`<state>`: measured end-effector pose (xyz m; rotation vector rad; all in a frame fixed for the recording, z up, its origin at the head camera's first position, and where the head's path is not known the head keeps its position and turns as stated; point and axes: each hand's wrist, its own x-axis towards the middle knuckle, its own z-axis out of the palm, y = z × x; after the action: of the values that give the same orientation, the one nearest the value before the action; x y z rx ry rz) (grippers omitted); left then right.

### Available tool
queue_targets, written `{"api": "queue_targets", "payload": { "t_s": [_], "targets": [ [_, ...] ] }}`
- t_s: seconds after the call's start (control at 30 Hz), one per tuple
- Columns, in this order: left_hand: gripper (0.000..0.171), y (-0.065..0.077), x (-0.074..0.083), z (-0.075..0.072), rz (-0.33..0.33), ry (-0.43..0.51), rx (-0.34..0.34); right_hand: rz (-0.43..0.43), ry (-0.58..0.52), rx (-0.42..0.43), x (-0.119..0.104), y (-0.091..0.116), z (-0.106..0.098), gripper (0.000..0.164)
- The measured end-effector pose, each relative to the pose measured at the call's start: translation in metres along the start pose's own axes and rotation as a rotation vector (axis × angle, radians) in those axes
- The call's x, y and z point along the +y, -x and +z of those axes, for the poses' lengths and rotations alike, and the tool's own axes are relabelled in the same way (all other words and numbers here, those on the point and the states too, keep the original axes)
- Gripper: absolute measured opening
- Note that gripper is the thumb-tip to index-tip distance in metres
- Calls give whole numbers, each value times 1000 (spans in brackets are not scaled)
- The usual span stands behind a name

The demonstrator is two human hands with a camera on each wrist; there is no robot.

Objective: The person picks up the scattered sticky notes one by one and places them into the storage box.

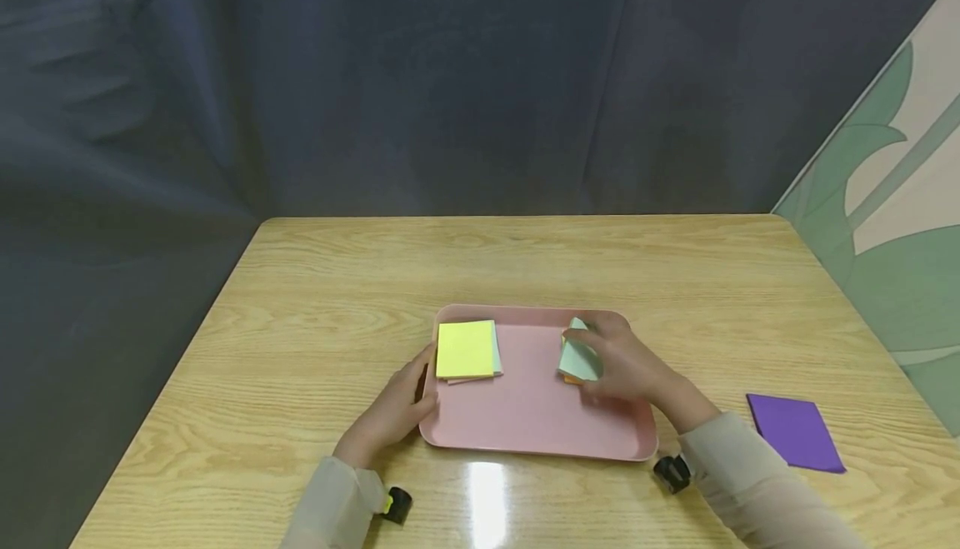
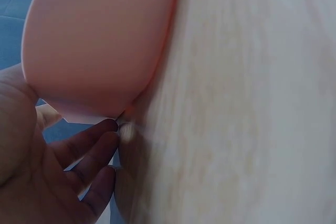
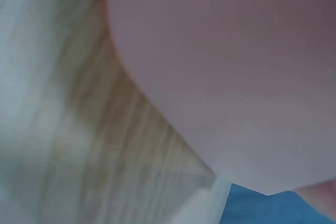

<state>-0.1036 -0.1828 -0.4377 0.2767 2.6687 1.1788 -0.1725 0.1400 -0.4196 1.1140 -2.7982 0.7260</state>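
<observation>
A shallow pink tray lies on the wooden table. At its left side, my left hand grips the rim, thumb at the wall and the other fingers along the outside. The left wrist view shows this hand with fingertips at the tray's outer corner. My right hand reaches over the tray's right side and holds a stack of square paper notes, pale green on top with orange showing beneath. In the right wrist view the tray wall fills much of the picture and hides the notes.
Another stack of notes, yellow on top with pale green and pinkish edges below, lies in the tray's left part. A purple square rests on the table at the right. A dark curtain hangs behind.
</observation>
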Motion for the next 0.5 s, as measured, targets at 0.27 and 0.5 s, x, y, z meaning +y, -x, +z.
{"api": "queue_targets", "payload": {
  "t_s": [0.27,0.5],
  "targets": [
    [67,1,0,0,-6,0,2,-35,11,-25,5,1,7,70],
    [68,1,1,0,-15,-2,5,-39,29,-55,6,0,8,68]
  ]
}}
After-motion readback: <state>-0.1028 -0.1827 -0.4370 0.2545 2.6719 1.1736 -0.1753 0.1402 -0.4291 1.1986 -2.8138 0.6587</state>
